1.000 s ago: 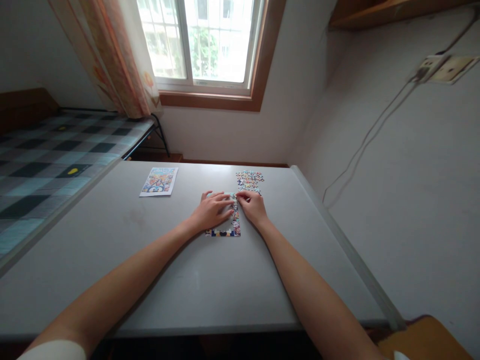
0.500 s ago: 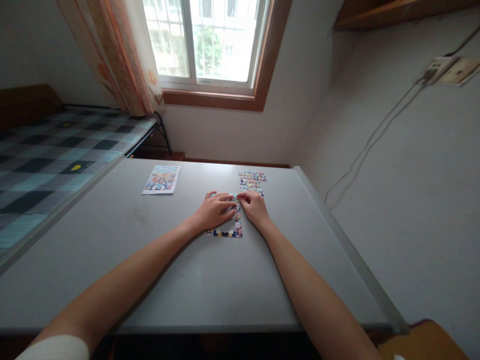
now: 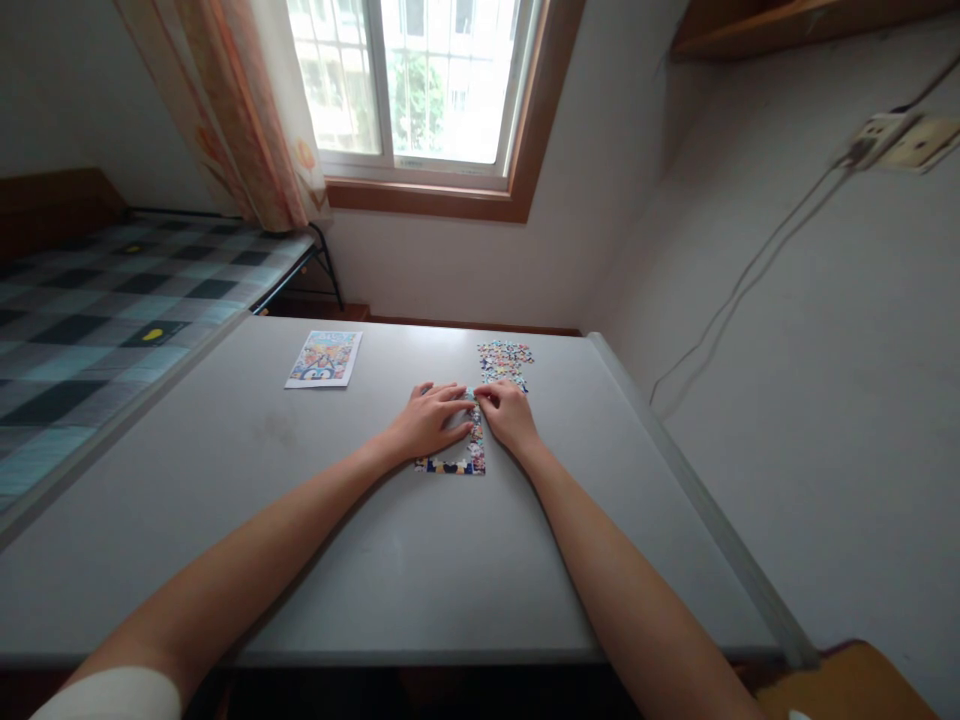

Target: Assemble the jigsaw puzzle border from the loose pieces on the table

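A partly joined jigsaw puzzle (image 3: 478, 456) lies on the grey table (image 3: 360, 580), its bottom and right border strips showing. My left hand (image 3: 433, 420) rests palm down over its left and upper part, fingers spread towards the right strip, and hides what is beneath. At the upper right corner is my right hand (image 3: 507, 412), with thumb and forefinger pinched together at the puzzle's edge. Whatever is between those fingertips is too small to make out. Just beyond the right hand, loose puzzle pieces (image 3: 506, 358) lie in a flat cluster.
A printed picture sheet (image 3: 324, 360) lies at the table's back left. Beyond the left edge stands a bed with a checked mattress (image 3: 150, 290). A wall with a socket (image 3: 877, 140) and hanging cable borders the right side, and a window is behind the table.
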### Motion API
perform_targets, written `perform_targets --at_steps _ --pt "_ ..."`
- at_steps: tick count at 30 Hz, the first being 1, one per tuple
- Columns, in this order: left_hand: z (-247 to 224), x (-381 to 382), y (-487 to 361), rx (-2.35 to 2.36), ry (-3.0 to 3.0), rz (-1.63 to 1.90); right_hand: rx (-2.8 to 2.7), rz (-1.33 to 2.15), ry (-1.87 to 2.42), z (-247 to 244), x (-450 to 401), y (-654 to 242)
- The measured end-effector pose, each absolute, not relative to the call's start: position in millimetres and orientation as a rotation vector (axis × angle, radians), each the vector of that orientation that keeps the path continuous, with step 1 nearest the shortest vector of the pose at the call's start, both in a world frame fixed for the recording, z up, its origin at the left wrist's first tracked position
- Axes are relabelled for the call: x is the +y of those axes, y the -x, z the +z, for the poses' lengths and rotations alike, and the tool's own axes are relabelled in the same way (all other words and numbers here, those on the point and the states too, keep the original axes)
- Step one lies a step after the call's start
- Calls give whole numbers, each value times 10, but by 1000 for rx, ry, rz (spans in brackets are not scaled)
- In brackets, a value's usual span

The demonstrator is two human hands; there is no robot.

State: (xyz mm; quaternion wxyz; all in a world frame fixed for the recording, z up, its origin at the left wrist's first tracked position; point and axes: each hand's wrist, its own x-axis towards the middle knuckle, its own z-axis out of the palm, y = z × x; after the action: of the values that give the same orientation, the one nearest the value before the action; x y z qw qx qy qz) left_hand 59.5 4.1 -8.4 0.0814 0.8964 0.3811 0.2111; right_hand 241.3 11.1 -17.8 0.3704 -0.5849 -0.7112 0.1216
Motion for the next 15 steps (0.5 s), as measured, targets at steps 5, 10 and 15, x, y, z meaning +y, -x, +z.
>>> perform_targets --at_steps 5,10,15 --pt "-93 48 -593 1112 -2684 649 -1828 312 1507 -179 111 -2412" --pt "-108 55 -594 1126 -2685 644 -1835 314 1522 -186 114 -2412" --pt "-102 53 -592 1133 -2698 646 -1838 306 1528 -166 104 -2404"
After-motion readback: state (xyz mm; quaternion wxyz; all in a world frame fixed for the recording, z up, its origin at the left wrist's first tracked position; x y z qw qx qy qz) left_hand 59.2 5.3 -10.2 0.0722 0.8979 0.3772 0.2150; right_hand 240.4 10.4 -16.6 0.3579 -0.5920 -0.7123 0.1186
